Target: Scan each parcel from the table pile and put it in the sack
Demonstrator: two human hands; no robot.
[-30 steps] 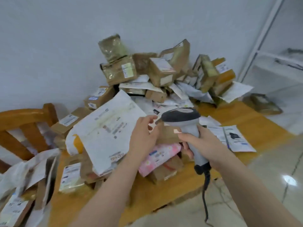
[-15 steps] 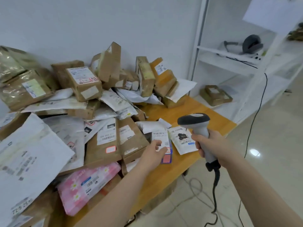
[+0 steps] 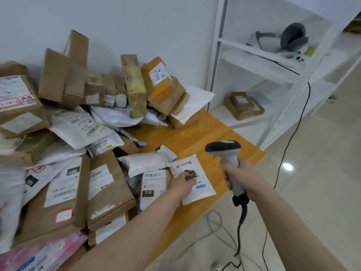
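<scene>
Fingers [image 3: 187, 178] of my left hand [image 3: 180, 185] touch the white mailer [image 3: 205, 193] — whether gripping, I cannot tell; right hand [image 3: 242, 178] clasps the scanner [image 3: 224, 148] beside it, label-ready.

The place looks like a small parcel-handling room or courier depot. A heap of brown cardboard boxes [image 3: 64, 79] and white plastic mailing bags [image 3: 78, 126], many bearing printed barcode labels, covers an orange-brown wooden worktop [image 3: 195, 137] against a bare white wall [image 3: 136, 26]. The right hand [image 3: 242, 178] grips a grey-and-white corded handheld barcode scanner [image 3: 226, 151]. A white open shelving unit [image 3: 254, 75] holds taped brown parcels [image 3: 244, 106] beside a glossy pale tiled floor [image 3: 322, 192].
</scene>
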